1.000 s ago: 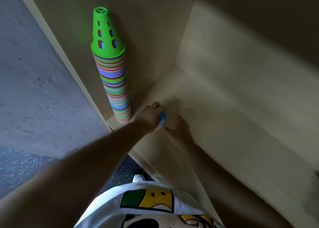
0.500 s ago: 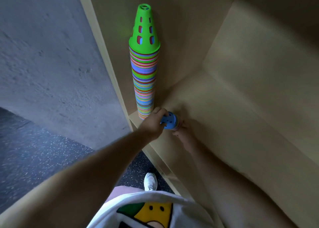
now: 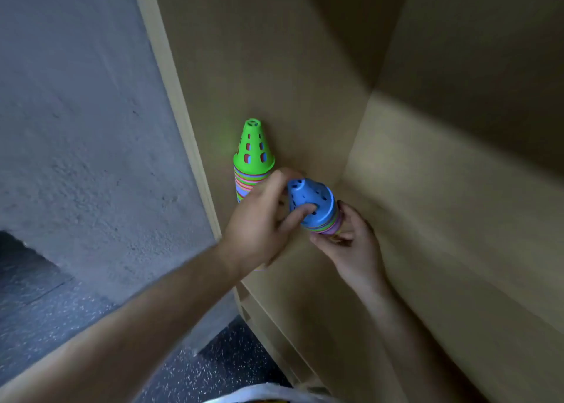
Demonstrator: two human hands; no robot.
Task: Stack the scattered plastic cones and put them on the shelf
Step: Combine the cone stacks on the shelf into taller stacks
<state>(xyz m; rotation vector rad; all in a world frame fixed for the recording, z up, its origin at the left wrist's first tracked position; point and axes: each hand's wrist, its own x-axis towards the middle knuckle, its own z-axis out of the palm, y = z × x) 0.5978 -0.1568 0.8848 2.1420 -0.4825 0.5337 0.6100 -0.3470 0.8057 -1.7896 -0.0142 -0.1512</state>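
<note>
- The shelf [image 3: 442, 250] is spread over the centre and right of the frame. A wall [image 3: 76, 127] is seen at the upper left and floor [image 3: 45, 326] at the lower left.
- The tall cone stack [image 3: 253, 155] is stood at frame centre, against the shelf's side panel.
- The short cone stack [image 3: 311, 204] is held just to its lower right, tilted, tip toward the upper left.
- The left hand [image 3: 259, 228] is set on the short stack's left, covering the tall stack's lower part. The right hand [image 3: 351, 247] is set under its base.

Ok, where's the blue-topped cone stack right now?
Mid-frame in the head view, the blue-topped cone stack is held by the left hand and right hand, just right of the green-topped stack by the shelf wall.
</note>
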